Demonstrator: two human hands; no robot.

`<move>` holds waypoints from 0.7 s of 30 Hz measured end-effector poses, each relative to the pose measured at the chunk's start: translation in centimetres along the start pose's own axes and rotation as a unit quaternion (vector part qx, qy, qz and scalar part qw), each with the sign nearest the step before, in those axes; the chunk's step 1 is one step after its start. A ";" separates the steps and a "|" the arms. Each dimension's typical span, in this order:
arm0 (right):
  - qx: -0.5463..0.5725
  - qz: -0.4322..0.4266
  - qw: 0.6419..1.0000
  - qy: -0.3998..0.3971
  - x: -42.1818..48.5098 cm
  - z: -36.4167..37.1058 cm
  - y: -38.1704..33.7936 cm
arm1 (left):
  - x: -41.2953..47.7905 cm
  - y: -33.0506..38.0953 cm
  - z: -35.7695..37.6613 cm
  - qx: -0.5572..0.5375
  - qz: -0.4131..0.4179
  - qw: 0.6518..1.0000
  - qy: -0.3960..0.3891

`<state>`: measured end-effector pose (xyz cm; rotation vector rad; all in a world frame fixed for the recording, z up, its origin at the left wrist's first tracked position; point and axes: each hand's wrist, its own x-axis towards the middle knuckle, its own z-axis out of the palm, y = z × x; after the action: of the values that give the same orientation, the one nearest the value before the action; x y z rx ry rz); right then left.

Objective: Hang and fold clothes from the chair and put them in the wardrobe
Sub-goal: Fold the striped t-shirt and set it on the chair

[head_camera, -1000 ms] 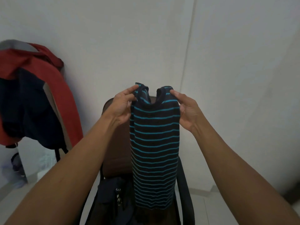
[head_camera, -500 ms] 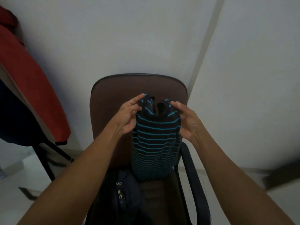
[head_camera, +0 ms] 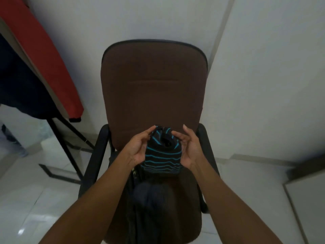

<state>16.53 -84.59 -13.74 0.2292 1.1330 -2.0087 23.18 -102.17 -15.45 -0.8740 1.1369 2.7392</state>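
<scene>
Nearest the camera, two bare forearms reach forward over the seat of the chair (head_camera: 154, 81). On the seat lies a heap of dark clothes (head_camera: 147, 194), too dim to tell apart. Just beyond it, the left hand (head_camera: 139, 148) and the right hand (head_camera: 190, 148) hold a striped garment (head_camera: 162, 155) between them, bunched down so that its lower end rests on the seat. The fingers of both hands curl loosely around its upper sides, the left thumb pinching the top edge, the right fingers half spread against the cloth.

The garment is black with thin turquoise stripes, a knit by the look of it, with an opening gaping at the top. It should handle as light, soft and limp, with no shape of its own, so it wants taking at the two top corners or shoulder seams, where the fabric can be drawn flat for folding.

Farther off, the brown backrest rises between black armrests. To the left a red and navy jacket (head_camera: 35, 55) hangs on a black stand (head_camera: 70, 147) against the white wall
</scene>
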 end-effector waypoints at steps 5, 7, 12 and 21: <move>0.037 0.081 0.995 0.049 -3.6 -5.7 10.0 | -3.4 -11.0 -6.3 -0.011 -0.077 0.995 0.070; 0.049 0.112 0.990 0.065 -5.1 -8.0 14.0 | -4.6 -15.0 -8.8 0.000 -0.099 0.989 0.113; 0.064 0.152 0.979 0.117 -6.8 -11.9 20.2 | -6.4 -21.4 -12.8 0.041 -0.133 0.977 0.164; 0.069 0.127 0.968 0.203 -2.0 -15.2 20.8 | -1.0 -20.7 -16.3 0.070 -0.117 0.973 0.189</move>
<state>29.54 -77.32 -34.87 0.8465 1.1409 -1.8561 37.09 -97.76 -37.36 -1.4469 1.1712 2.3343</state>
